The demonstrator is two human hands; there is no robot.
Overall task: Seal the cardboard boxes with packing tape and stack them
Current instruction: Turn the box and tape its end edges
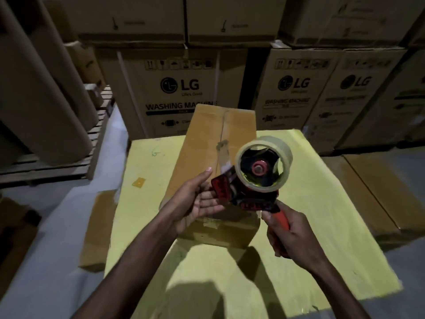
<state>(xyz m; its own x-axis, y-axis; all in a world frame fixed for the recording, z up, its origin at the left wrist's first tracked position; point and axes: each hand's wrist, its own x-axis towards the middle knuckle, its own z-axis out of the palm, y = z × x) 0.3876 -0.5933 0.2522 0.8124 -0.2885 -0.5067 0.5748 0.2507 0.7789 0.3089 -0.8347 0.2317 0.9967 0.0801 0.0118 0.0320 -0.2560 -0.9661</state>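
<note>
As the box [202,143] seam shows only short tape scraps, sealing is judged barely begun and stacking not yet done. Left hand [200,201]: fingers nearly straight at the dispenser [250,187] front, gripping nothing. Box: flaps closed, contents hidden, on yellow sheet [310,192]. Right hand [292,233]: wrapped round the dispenser handle, above the box's near end.

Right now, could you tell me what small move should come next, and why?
Probably lower the dispenser to the near end of the box and stick tape on the seam: the right hand grips it, the left hand is at its front, and the seam looks untaped.
</note>
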